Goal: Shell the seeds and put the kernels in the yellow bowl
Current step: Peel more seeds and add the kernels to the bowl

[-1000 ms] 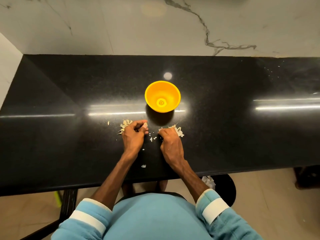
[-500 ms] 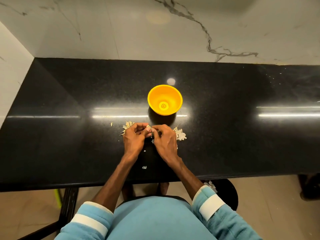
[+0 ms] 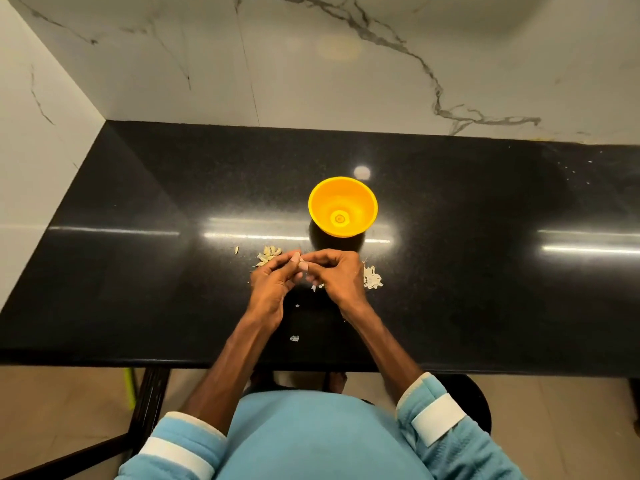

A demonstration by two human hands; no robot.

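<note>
- The left hand (image 3: 273, 289) and the right hand (image 3: 337, 278) are brought together above the counter, fingertips meeting; a small pale seed (image 3: 301, 264) is pinched between the thumbs and curled fingers of both.
- The seed is seen only as a pale sliver; most of it is hidden by the fingertips, so its shape cannot be told.
- Just left of the left hand a yellowish pile (image 3: 269, 255) of smooth, pointed-oval pieces is laid on the counter, partly covered by the knuckles; one lone piece (image 3: 237, 250) is set a little farther left.
- Just right of the right hand, whiter, ragged flakes (image 3: 372, 278) are heaped, their near edge hidden by the hand.
- Tiny pale crumbs (image 3: 294, 338) are scattered between the forearms.
- The yellow bowl (image 3: 325, 202), of smooth, glossy plastic, round and tapering to a narrow base, is stood upright just beyond the hands, apart from them and slightly right of the pinched seed. A pale ring is seen at its bottom; whether kernels lie there cannot be told.
- Everything is borne by a polished black speckled countertop (image 3: 138, 271), streaked with light reflections.
- The counter is backed by white marble wall (image 3: 346, 64) with grey veins.
- Light blue fleecy sleeves (image 3: 438, 417) with white bands are pushed up the forearms.
</note>
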